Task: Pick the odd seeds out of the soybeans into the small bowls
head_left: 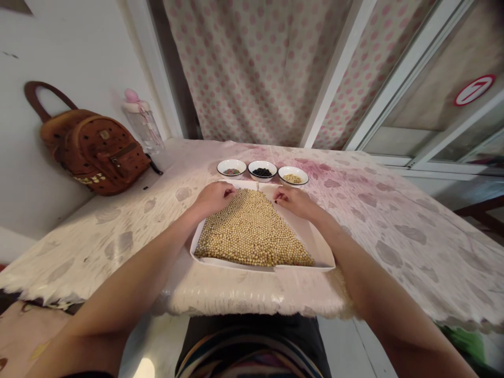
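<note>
A shallow white tray [325,257] lies near the table's front edge, holding a wide layer of round yellow beans [252,231] that look like soybeans. The beans cover its left and middle parts, while a strip of bare tray shows on the right. My left hand [214,198] is over the tray's back left side, fingers curled together beside the beans. At the back right, my right hand [293,200] has its fingers pinched over the bare strip. A small dark spot shows at its fingertips; I cannot tell what either hand holds.
Behind the tray stand three white dark-rimmed bowls: one with reddish and green bits [231,171], one with black beans [262,172], one with pale yellow pieces [292,178]. A brown backpack [106,152] and a clear bottle [144,123] stand at the left on the patterned tablecloth [394,231].
</note>
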Tool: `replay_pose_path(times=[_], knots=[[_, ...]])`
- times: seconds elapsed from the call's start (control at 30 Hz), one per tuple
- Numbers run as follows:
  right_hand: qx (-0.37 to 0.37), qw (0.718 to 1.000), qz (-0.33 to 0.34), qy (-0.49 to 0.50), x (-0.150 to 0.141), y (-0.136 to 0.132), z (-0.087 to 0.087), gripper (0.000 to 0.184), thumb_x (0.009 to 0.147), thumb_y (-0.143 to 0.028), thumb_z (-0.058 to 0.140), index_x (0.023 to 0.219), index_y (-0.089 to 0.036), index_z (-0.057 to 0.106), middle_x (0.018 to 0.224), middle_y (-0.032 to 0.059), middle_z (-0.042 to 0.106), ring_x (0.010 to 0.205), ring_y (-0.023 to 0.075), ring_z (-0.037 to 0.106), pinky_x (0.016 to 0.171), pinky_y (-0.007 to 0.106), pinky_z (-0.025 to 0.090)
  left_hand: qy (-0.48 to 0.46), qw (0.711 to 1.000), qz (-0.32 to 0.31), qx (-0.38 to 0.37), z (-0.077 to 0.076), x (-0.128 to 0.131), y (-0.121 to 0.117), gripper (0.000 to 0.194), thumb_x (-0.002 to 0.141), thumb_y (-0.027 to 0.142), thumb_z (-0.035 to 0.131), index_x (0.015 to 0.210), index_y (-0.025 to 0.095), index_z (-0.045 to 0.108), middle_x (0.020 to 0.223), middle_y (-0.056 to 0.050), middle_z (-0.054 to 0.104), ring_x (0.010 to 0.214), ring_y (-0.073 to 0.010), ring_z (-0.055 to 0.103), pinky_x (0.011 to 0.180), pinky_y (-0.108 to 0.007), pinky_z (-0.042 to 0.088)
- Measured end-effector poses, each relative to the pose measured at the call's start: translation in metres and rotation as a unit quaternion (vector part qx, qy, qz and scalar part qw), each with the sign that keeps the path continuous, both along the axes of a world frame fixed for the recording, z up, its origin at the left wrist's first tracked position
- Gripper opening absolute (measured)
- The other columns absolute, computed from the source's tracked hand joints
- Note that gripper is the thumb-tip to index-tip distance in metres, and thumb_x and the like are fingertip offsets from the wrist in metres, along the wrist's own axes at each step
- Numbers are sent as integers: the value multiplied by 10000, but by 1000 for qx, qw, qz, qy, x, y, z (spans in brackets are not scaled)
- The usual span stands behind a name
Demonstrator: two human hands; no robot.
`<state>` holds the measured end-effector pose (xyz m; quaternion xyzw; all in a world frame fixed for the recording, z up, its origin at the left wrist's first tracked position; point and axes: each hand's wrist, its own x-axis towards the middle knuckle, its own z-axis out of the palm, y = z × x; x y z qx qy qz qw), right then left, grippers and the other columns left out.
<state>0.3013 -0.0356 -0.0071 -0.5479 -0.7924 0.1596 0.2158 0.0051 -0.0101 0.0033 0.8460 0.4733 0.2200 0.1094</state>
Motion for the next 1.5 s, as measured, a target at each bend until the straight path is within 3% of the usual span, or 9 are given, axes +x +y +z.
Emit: replay_pose_path(times=[0.47, 0.8, 1.27, 1.4, 1.5], knots=[[59, 997, 33, -31, 0, 3, -4, 104, 796, -166, 516, 819, -224, 599, 855, 37, 644, 749, 174, 576, 652, 304, 373, -2, 1000, 3, -8, 1, 1, -1, 204, 888, 280, 557, 920, 229, 752, 890, -39, 742, 740, -170, 618, 658, -286, 419], [59, 997, 6, -58, 0, 1, -5, 47, 800, -200, 535, 774, -217, 571, 804, 33, 639, 709, 168, 552, 605, 300, 325, -5, 1000, -1, -6, 2, 1, -1, 209, 892, 296, 553, 905, 219, 748, 875, -45, 741, 753, -180, 623, 670, -292, 429], [64, 996, -11, -58, -1, 2, -9, 42, 791, -209, 544, 762, -221, 571, 787, 29, 651, 701, 171, 565, 601, 306, 334, 2, 1000, 0, -7, 1, 0, 0, 215, 899, 305, 554, 912, 221, 751, 878, -43, 740, 731, -172, 614, 650, -293, 410], [68, 997, -16, -43, 2, 2, -4, 41, 776, -205, 540, 771, -220, 579, 775, 35, 650, 693, 174, 566, 609, 312, 363, -1, 1000, -3, -7, 0, 0, 1, 210, 894, 297, 557, 914, 221, 752, 873, -44, 739, 728, -170, 611, 653, -292, 416], [111, 993, -38, 5, 15, 6, 4, 58, 783, -225, 538, 785, -214, 594, 812, 53, 660, 714, 176, 576, 664, 324, 415, 1, 1000, -3, -4, 1, 0, 0, 213, 895, 301, 556, 904, 217, 751, 864, -47, 736, 722, -171, 608, 646, -295, 412]])
